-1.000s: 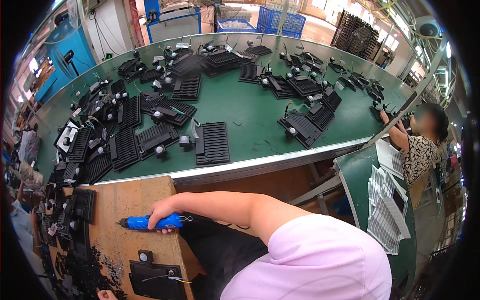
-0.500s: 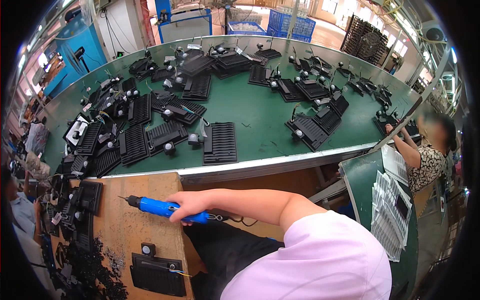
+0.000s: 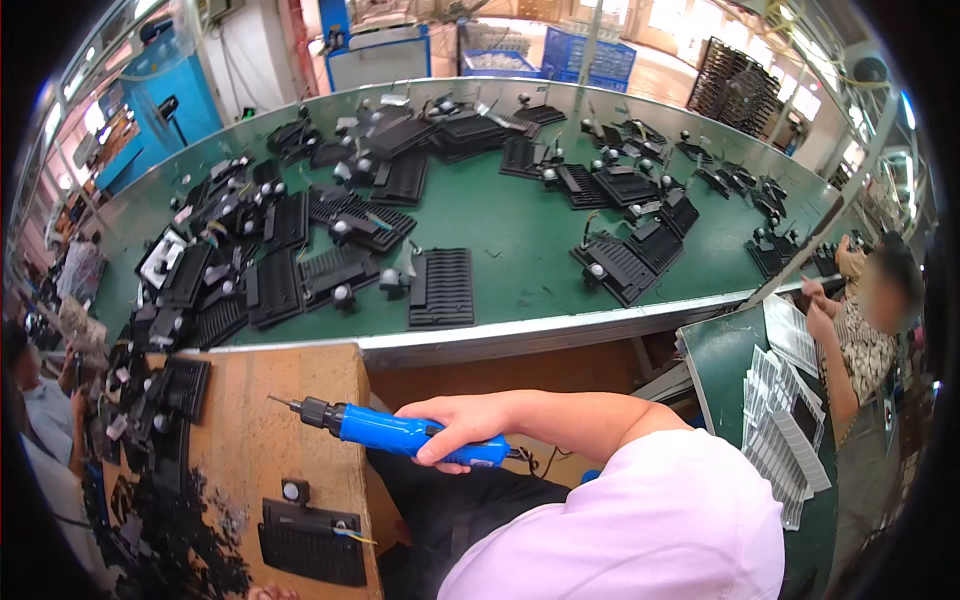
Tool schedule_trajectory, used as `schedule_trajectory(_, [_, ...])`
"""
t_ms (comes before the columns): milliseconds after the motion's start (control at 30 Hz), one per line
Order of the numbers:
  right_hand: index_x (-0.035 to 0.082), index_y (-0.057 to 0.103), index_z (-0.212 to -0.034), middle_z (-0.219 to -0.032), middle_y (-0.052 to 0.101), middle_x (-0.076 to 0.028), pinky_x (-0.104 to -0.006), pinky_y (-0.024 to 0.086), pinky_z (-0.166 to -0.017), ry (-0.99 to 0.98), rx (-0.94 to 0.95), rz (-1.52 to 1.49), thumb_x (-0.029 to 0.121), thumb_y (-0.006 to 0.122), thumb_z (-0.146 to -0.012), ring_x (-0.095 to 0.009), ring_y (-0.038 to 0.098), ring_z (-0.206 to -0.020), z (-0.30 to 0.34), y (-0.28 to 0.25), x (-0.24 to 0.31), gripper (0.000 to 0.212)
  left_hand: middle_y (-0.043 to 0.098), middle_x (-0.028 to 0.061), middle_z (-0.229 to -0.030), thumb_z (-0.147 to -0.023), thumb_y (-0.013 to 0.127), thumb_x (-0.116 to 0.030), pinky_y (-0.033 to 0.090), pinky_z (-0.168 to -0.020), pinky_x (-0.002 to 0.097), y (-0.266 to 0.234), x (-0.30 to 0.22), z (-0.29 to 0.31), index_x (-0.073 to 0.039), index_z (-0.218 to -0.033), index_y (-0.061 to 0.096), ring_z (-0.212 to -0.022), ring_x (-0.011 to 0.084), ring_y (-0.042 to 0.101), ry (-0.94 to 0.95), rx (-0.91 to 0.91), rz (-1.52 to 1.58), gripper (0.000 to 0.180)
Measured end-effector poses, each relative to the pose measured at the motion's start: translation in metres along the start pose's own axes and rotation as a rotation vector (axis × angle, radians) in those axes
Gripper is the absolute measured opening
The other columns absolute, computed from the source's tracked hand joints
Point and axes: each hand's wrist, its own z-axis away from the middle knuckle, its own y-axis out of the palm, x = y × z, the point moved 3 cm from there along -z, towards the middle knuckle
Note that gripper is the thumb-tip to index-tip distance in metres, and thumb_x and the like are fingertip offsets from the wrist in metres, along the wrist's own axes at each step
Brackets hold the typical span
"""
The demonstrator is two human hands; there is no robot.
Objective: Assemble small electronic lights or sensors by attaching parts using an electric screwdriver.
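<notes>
Wrapping its fingers and thumb round the blue body of an electric screwdriver [image 3: 385,430], the person's right hand [image 3: 463,420] is closed firmly enough that part of the casing disappears beneath it. The tool is held above the right edge of the brown bench [image 3: 275,385], its thin bit pointing left; the very tip is fine and hard to make out. At the rear a dark cord [image 3: 545,462] loops off and is lost near the pink sleeve [image 3: 650,490]. Only a sliver of the left hand [image 3: 272,593] shows at the lower edge, the rest cut off, so whether it is open or holds anything cannot be told. Just above it on the brown bench lies a black panel [image 3: 312,545] with a sensor head [image 3: 295,491] at its upper side and coloured wires [image 3: 352,534] at its right. To the left, a heap of small black parts [image 3: 190,515] is blurred, single pieces indistinct. Across the green bench [image 3: 520,260], black lamp units [image 3: 345,270] overlap and partly cover one another. A co-worker [image 3: 865,345] at right has a blurred face; another person [image 3: 45,405] at left fades into the dark rim.
</notes>
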Motion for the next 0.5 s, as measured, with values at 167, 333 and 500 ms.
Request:
schedule_trajectory(167, [0.003,0.034,-0.142,-0.095,0.057,-0.009,-0.0294,0.050,-0.062,0.048,0.116,0.109,0.024,0.074,-0.082,-0.015,0.058,-0.071,0.022,0.032,0.007,0.074,0.058,0.0128,-0.110,-0.093,0.061,-0.015,0.044,-0.089,0.0406,0.070,-0.019,0.007,-0.003,-0.120,0.050,-0.097,0.0215,0.053,-0.177,0.084,0.840,0.031])
schedule_trajectory(333, [0.001,0.036,-0.142,-0.094,0.057,-0.009,-0.0304,0.050,-0.068,0.106,0.262,0.094,0.040,0.074,-0.082,-0.016,0.060,-0.074,0.014,0.045,-0.029,0.081,0.063,0.0093,-0.100,-0.095,0.060,-0.013,0.050,-0.083,0.0332,0.116,-0.041,0.007,-0.001,-0.110,0.060,-0.091,0.0176,0.060,-0.151,0.408,1.049,0.019])
schedule_trajectory(500, [-0.002,0.036,-0.141,-0.093,0.057,-0.010,-0.0306,0.051,-0.068,0.148,0.291,0.216,0.054,0.070,-0.083,-0.016,0.061,-0.074,-0.010,0.054,-0.034,0.088,0.067,0.0078,-0.100,-0.095,0.061,-0.016,0.051,-0.085,0.0339,0.107,-0.030,0.015,-0.005,-0.108,0.065,-0.094,0.0209,0.063,-0.191,0.336,1.027,0.018])
